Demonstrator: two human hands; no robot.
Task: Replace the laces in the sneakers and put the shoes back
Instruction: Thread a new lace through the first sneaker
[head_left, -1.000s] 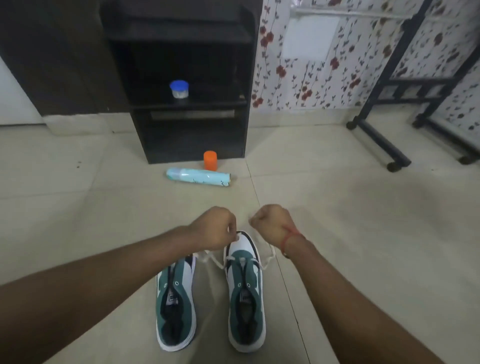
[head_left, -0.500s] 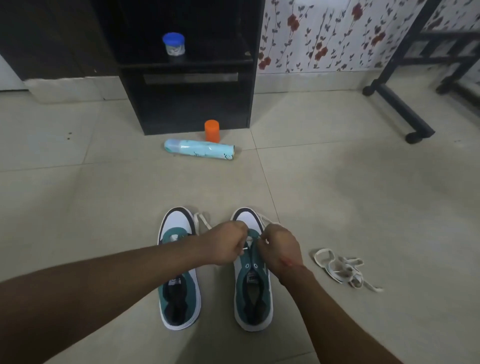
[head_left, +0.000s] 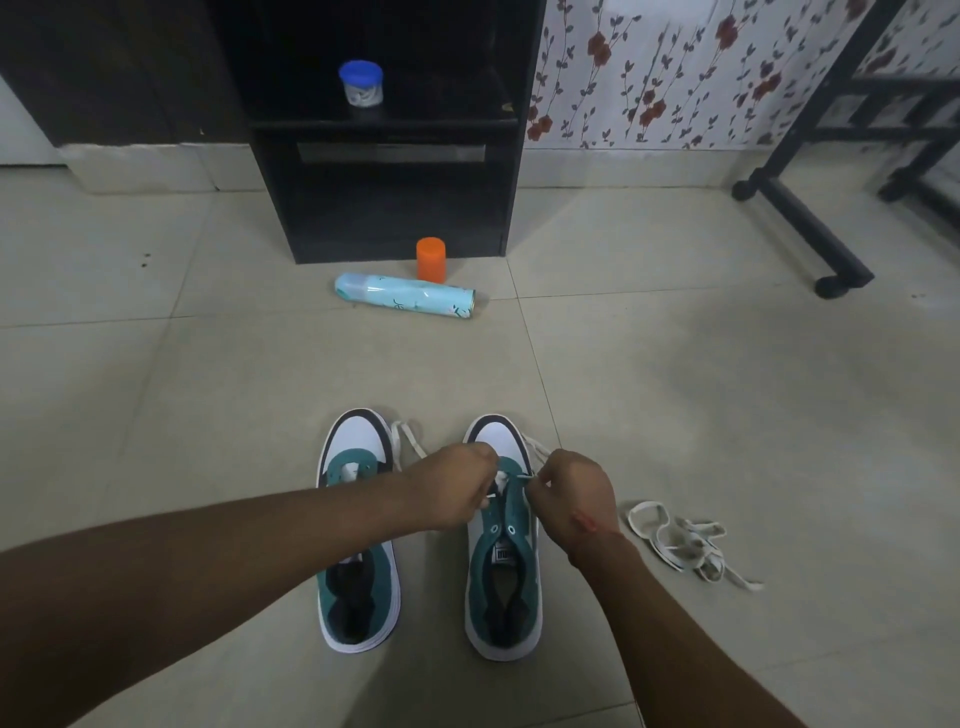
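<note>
Both hands work over the right sneaker (head_left: 503, 545), which stands on the floor (head_left: 727, 415) toes away from the person, so its eyelets face up within easy reach. The left hand (head_left: 457, 486) and right hand (head_left: 569, 488) each pinch an end of the white lace (head_left: 511, 475) near the toe eyelets, probably to thread it evenly. Left of this sneaker, the other sneaker (head_left: 358, 545) waits parallel; to its right lies a loose lace (head_left: 680, 540), likely kept handy.
</note>
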